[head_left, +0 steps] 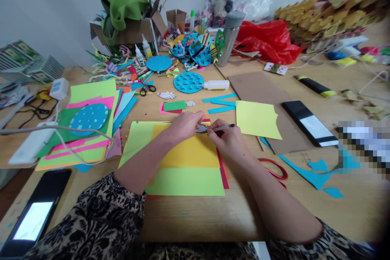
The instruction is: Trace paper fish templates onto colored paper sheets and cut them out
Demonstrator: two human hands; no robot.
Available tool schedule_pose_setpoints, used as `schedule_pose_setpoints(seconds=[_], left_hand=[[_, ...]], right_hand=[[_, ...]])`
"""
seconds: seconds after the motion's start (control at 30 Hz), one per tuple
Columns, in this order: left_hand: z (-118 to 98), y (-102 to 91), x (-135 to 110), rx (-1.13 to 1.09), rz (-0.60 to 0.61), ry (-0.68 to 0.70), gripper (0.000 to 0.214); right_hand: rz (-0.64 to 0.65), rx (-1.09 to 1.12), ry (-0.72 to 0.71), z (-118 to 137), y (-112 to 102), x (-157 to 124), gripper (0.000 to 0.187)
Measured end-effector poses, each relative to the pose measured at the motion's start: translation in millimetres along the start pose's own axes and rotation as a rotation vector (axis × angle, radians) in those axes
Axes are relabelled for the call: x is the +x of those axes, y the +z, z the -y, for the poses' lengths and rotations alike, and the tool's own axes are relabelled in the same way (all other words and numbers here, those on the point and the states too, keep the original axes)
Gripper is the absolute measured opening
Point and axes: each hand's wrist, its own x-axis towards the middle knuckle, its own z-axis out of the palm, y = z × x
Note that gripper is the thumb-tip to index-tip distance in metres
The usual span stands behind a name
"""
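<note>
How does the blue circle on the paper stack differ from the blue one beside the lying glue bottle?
The stack circle bears small white squares; the bottle-side circle shows curved scale marks. The stack circle lies on green paper, the bottle-side circle on bare table, beside the glue bottle. Both are blue, round and flat.

Bright, even light; soft shadows; blurred, dark-cornered right edge.
</note>
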Motion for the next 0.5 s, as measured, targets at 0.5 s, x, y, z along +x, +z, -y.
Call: schedule_pose_setpoints(seconds=[0.5], left_hand=[[2.3, 2.0, 0.6, 0.016, -0.003, 0.001, 0.021]], right_hand=[[-0.004, 0.066, 0.049, -3.8, 0.9, 1.4, 0.015]])
